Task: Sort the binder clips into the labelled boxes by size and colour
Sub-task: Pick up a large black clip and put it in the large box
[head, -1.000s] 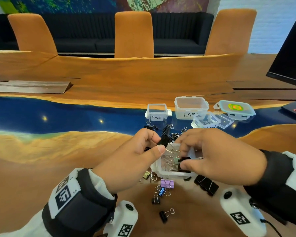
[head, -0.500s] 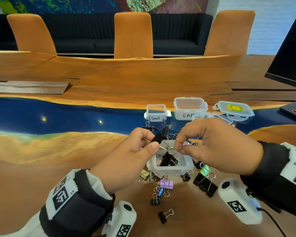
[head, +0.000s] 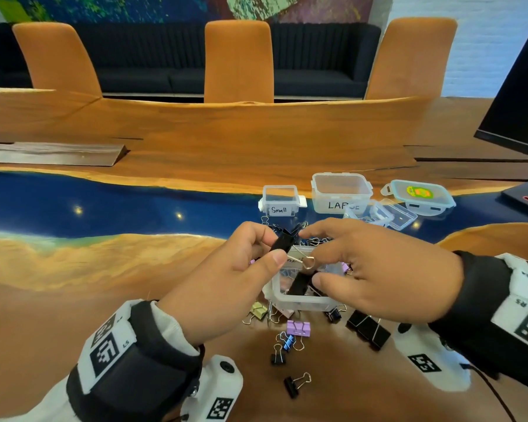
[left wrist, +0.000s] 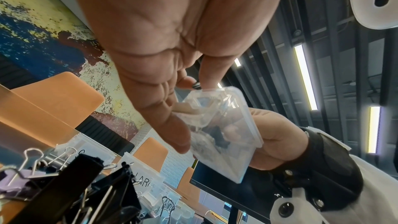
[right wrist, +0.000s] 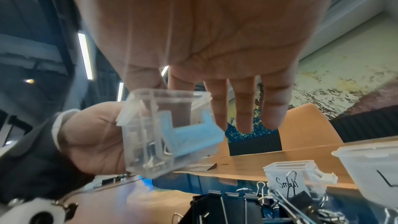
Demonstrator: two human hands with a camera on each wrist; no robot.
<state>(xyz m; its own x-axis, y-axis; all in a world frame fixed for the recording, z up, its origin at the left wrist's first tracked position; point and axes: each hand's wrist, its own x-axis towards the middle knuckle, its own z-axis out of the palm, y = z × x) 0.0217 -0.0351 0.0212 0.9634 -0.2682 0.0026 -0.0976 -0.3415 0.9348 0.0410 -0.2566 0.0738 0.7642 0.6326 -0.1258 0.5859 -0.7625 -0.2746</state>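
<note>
Left hand (head: 226, 281) pinches a large black binder clip (head: 282, 242) between thumb and curled fingers, its silver wire handle sticking out toward the right, held above a small clear plastic box (head: 299, 300). Whether that box is lifted or sits on the wood-and-blue-resin worktop (head: 73, 269) cannot be told. Another black clip (head: 299, 283) lies inside the box. Right hand (head: 378, 269) hovers over the box with fingers (right wrist: 243, 108) straight and spread, thumb near the box rim, holding nothing; from the right wrist view the palm is flat and open. Loose clips are scattered around the box: a lilac clip (head: 299, 328), a pale yellow clip (head: 258, 309), a blue clip (head: 288, 342), small black clips (head: 291, 386) nearer the person, and a pair of big black clips (head: 368, 328) just right of the box. Farther back stand a clear box labelled "Small" (head: 280, 203), a larger clear box labelled "LARGE" (head: 340, 193), a tipped clear box with its lid (head: 378, 213) and a lidded container with blue-rimmed lid (head: 421, 196). Three orange chairs (head: 238, 59) stand behind the worktop.
</note>
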